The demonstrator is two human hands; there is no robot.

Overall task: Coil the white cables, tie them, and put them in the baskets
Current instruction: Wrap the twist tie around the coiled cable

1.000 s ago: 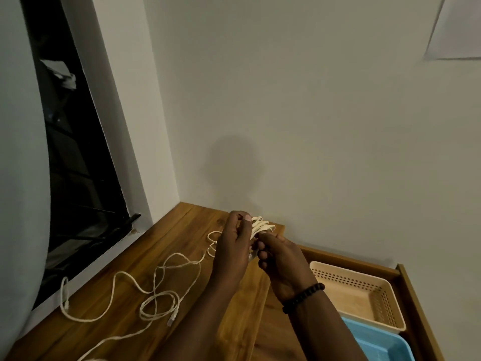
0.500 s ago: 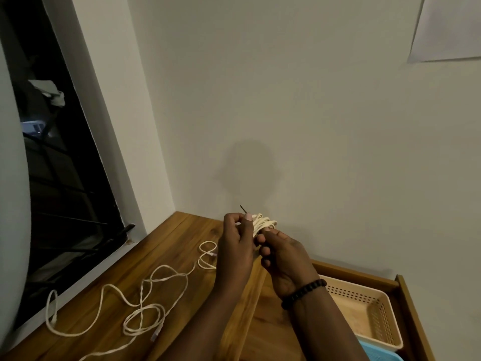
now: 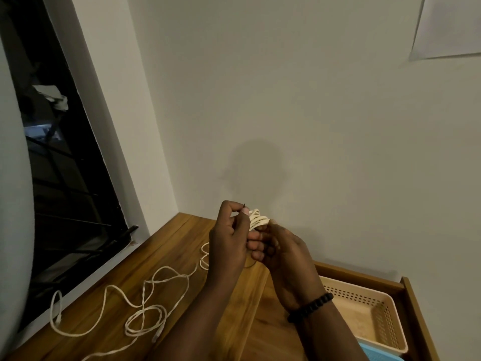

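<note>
Both hands are raised above the wooden table [image 3: 171,256] with a coiled white cable [image 3: 257,218] between them. My left hand [image 3: 229,243] pinches a thin dark tie whose tip sticks up beside the thumb. My right hand [image 3: 281,254] grips the coil from the right, its fingers curled round the loops. A second white cable [image 3: 145,308] lies loose and tangled on the table at the left. The beige perforated basket [image 3: 390,324] sits at the lower right, with a blue basket [image 3: 377,353] just in front of it.
A grey wall stands close behind the table, and a dark window with bars is on the left. The baskets sit on a lower wooden tray with a raised rim [image 3: 416,313]. A sheet of paper [image 3: 450,24] hangs on the wall at the upper right.
The view has tilted up and shifted slightly. My left hand now pinches the dark tie lower, so less of its tip shows than half a second ago. The coil stays between both hands.
</note>
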